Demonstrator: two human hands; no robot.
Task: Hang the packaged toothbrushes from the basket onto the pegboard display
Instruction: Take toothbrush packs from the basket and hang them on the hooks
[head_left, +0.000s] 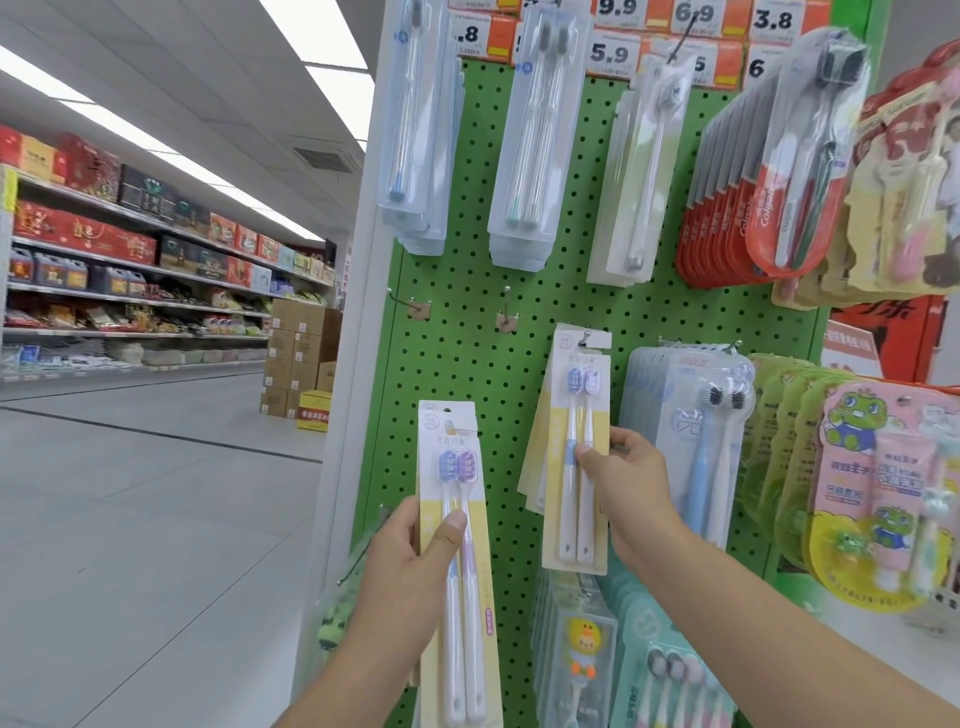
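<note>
Head view looks along a green pegboard (467, 364) at the end of a shop aisle, hung with many packaged toothbrushes. The left hand (415, 545), at about 7 o'clock in the picture, grips a yellow-and-white toothbrush pack (460, 613) held upright in front of the board; the thumb lies across the front of the card and the fingers curl behind it. The pack carries two brushes with purple and pink heads, and at least one more card edge shows behind it, so the hand may hold more than one. The right hand (623, 478), at about 5 o'clock from the centre, pinches the right edge of a hanging twin pack (576, 467) of the same make, thumb on the front and fingers behind. The top of that card sits on a metal peg (587, 338), with similar cards fanned behind it.

At 10 o'clock from the hanging pack two bare hooks (506, 306) stick out of the board. Above them, clear toothbrush packs (530, 145) hang in rows beneath orange price tags (613, 52). At 3 o'clock hang pink children's toothpaste sets (883, 499) with a green cartoon figure. Far off at 9 o'clock run store shelves (130, 260) of boxed goods, with stacked cartons (296, 353) on the floor.
</note>
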